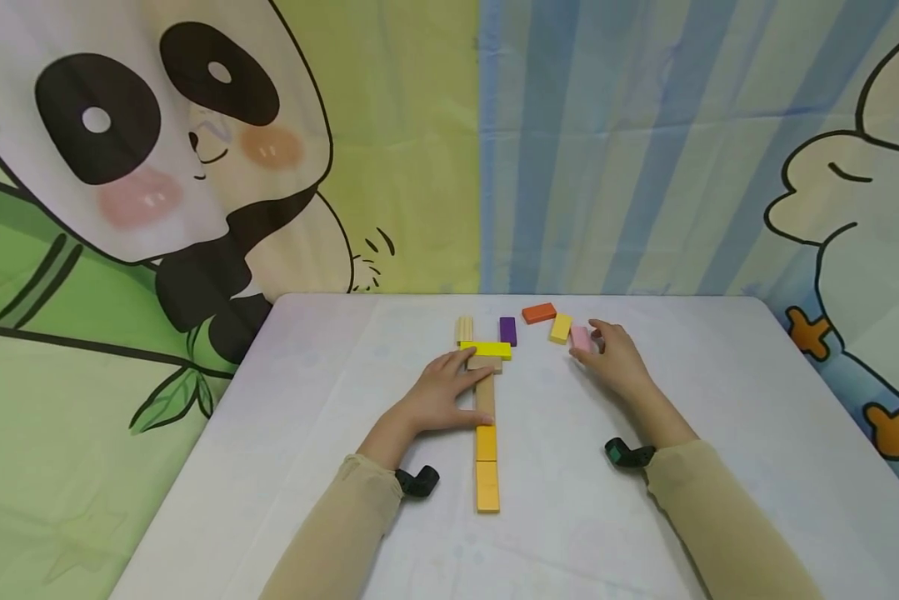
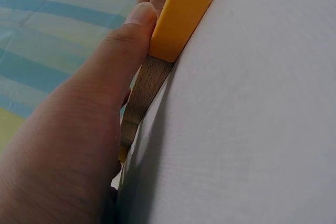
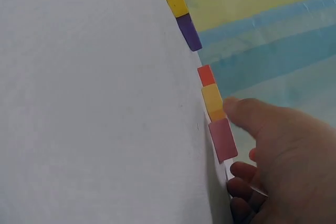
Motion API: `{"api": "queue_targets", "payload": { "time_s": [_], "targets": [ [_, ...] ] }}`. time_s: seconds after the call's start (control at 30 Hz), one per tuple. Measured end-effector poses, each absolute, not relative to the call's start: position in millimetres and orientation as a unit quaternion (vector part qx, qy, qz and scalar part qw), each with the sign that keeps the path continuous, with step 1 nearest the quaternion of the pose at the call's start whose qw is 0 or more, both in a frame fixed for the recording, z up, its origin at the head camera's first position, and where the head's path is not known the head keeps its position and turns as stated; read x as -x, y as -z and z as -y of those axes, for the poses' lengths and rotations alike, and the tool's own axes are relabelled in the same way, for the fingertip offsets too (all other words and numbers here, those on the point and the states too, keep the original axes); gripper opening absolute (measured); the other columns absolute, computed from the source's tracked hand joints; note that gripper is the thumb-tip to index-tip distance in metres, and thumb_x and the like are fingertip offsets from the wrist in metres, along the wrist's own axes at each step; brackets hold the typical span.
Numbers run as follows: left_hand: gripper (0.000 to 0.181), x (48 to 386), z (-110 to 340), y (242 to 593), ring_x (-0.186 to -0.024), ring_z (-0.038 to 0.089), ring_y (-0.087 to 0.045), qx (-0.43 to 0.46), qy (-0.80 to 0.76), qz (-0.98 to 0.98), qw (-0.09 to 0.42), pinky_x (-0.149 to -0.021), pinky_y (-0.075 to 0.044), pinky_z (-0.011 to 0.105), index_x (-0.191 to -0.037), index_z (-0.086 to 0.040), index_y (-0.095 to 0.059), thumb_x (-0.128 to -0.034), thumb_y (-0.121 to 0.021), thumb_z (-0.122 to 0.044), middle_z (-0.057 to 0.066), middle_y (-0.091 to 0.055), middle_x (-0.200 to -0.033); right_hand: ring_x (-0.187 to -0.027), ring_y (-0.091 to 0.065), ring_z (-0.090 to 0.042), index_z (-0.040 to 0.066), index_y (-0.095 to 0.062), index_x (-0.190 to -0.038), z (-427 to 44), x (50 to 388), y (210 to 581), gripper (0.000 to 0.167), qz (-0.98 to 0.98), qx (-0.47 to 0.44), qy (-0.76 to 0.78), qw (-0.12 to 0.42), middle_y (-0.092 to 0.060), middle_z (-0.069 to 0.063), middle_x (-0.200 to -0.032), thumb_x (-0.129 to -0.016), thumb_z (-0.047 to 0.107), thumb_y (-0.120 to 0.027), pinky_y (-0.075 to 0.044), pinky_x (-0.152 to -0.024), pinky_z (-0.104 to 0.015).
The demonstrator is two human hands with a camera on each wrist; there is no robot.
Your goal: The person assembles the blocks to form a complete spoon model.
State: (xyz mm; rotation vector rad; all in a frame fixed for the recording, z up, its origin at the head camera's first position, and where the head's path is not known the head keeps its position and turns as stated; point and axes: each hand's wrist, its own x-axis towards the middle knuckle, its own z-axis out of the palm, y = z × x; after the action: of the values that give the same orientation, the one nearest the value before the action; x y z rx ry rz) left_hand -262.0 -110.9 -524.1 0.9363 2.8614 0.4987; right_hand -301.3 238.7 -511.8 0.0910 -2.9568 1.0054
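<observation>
My left hand (image 1: 443, 392) rests on a line of blocks, its fingers spread and fairly straight. Its thumb touches where a brown wooden block (image 2: 149, 82) meets an orange-yellow block (image 1: 486, 443), and the fingertips lie by a crosswise wooden block (image 1: 497, 364) and a bright yellow block (image 1: 494, 351). Another orange-yellow block (image 1: 488, 487) forms the near end of the line. On the right, thumb and fingers of my right hand (image 1: 616, 360) stand apart around a pink block (image 3: 223, 140); in the right wrist view the thumb does not grip it.
Left of the pink block are a yellow block (image 1: 561, 328) and an orange-red block (image 1: 539, 313). A purple block (image 1: 507, 331) and pale wooden piece (image 1: 465, 328) adjoin the line's far end. The white table (image 1: 606, 533) ends at a printed cloth backdrop (image 1: 412, 167).
</observation>
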Motion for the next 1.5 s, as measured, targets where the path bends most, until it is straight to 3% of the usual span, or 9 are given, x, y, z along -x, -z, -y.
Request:
{"api": "queue_targets", "payload": {
  "time_s": [0.17,0.37,0.73,1.03,1.3,1.5],
  "targets": [
    [0.093,261.4,111.4,524.5,-0.151,0.032,-0.016,-0.300,-0.163,-0.939,0.049,-0.122,-0.016,0.056,-0.151,-0.054,-0.024,-0.0685,-0.043,-0.095,-0.002,-0.011,-0.167,-0.104,-0.049,-0.034,-0.003,-0.042,-0.144,-232.3,298.1,515.7,0.065,0.951,-0.015,-0.305,0.035,-0.052,-0.022,-0.120,-0.093,0.030,-0.065,-0.045,-0.092,-0.051],
    [0.094,262.2,110.0,523.0,-0.152,0.031,-0.015,-0.299,-0.157,-0.940,0.050,-0.122,-0.015,0.055,-0.151,-0.055,-0.023,-0.0684,-0.041,-0.096,-0.002,-0.009,-0.167,-0.104,-0.052,-0.036,-0.007,-0.048,-0.138,-233.8,295.6,517.0,0.055,0.958,-0.007,-0.280,0.068,-0.052,-0.025,-0.120,-0.091,0.020,-0.058,-0.045,-0.093,-0.053],
    [0.093,261.7,110.9,522.5,-0.152,0.032,-0.014,-0.296,-0.160,-0.940,0.052,-0.122,-0.015,0.056,-0.150,-0.055,-0.023,-0.0688,-0.043,-0.095,-0.002,-0.010,-0.167,-0.102,-0.054,-0.036,-0.006,-0.056,-0.130,-232.4,291.8,516.2,0.045,0.954,0.007,-0.283,0.096,-0.054,-0.025,-0.118,-0.096,0.024,-0.062,-0.047,-0.090,-0.053],
    [0.093,261.2,110.6,521.8,-0.151,0.032,-0.015,-0.300,-0.163,-0.938,0.050,-0.122,-0.015,0.055,-0.151,-0.055,-0.023,-0.0697,-0.044,-0.094,-0.002,-0.010,-0.167,-0.103,-0.052,-0.033,0.003,-0.055,-0.137,-229.2,290.8,508.1,0.044,0.940,0.026,-0.317,0.126,-0.053,-0.020,-0.127,-0.099,0.025,-0.059,-0.048,-0.084,-0.047],
    [0.094,262.2,110.0,521.1,-0.151,0.032,-0.016,-0.304,-0.161,-0.938,0.047,-0.122,-0.015,0.055,-0.151,-0.053,-0.024,-0.0694,-0.043,-0.095,-0.001,-0.010,-0.167,-0.088,-0.048,-0.027,0.007,-0.058,-0.137,-214.3,296.4,490.7,0.043,0.937,-0.037,-0.324,0.123,-0.056,-0.016,-0.124,-0.099,0.026,-0.061,-0.040,-0.070,-0.035],
    [0.093,261.4,111.2,521.9,-0.151,0.033,-0.017,-0.304,-0.164,-0.937,0.045,-0.122,-0.017,0.055,-0.151,-0.052,-0.026,-0.0700,-0.044,-0.094,0.000,-0.012,-0.167,-0.090,-0.048,-0.026,0.015,-0.060,-0.136,-178.7,311.7,476.3,0.042,0.925,-0.067,-0.367,0.069,-0.058,-0.011,-0.119,-0.097,0.030,-0.064,-0.041,-0.071,-0.033]
  ]
}}
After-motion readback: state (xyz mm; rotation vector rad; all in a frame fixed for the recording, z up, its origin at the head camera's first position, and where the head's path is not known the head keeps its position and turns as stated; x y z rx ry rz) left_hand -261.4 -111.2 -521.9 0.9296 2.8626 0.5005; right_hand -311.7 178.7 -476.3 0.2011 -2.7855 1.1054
